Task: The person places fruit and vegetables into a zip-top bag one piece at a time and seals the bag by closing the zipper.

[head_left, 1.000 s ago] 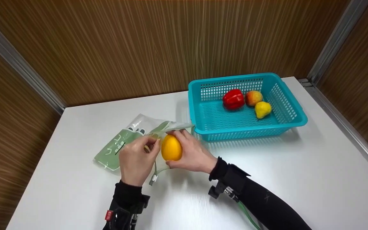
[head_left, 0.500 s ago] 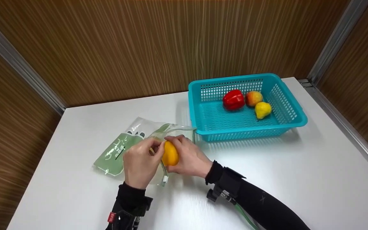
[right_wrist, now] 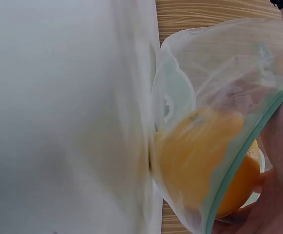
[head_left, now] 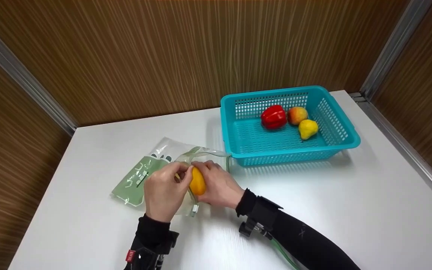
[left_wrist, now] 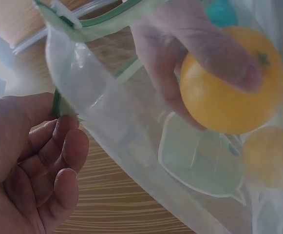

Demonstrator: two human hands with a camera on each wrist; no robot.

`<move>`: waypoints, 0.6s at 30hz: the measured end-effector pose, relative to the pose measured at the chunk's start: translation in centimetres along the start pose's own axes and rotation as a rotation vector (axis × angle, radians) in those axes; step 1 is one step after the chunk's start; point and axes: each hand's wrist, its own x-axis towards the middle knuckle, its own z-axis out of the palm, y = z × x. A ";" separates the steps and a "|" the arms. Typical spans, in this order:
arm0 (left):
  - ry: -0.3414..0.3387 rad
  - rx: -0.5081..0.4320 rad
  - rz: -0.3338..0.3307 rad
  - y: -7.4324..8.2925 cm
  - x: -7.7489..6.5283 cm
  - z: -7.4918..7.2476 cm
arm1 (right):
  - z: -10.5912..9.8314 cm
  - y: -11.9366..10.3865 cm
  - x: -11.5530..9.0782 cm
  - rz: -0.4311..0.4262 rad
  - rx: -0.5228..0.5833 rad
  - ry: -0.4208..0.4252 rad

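Note:
A clear zip bag (head_left: 136,182) with a green print lies on the table, its mouth toward the right. My left hand (head_left: 164,192) pinches the green-edged rim of that mouth between thumb and forefinger. An orange (head_left: 198,182) is in my right hand (head_left: 220,186), gripped with the fingers curled round it. Both the orange and the fingers are inside the mouth, and the right wrist view shows the orange (right_wrist: 195,161) through the film. Deeper in the bag, a second, blurred yellowish round thing (left_wrist: 269,157) shows in the left wrist view. A white slider (head_left: 195,208) hangs at the near rim corner.
A turquoise basket (head_left: 276,153) stands at the back right, close to the bag's mouth. In it lie a red bell pepper (head_left: 274,117), a red-yellow peach-like fruit (head_left: 297,115) and a yellow pear (head_left: 308,129). Wood-grain panels (head_left: 156,56) bound the white table (head_left: 313,210).
My right hand has carried the orange down and slightly left, into the bag's mouth. The left hand has shifted a little right and nearer, keeping its pinch on the rim.

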 end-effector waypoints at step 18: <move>-0.020 0.007 -0.032 -0.4 0.3 -0.4 | 0.5 -0.3 0.1 -0.081 0.102 0.036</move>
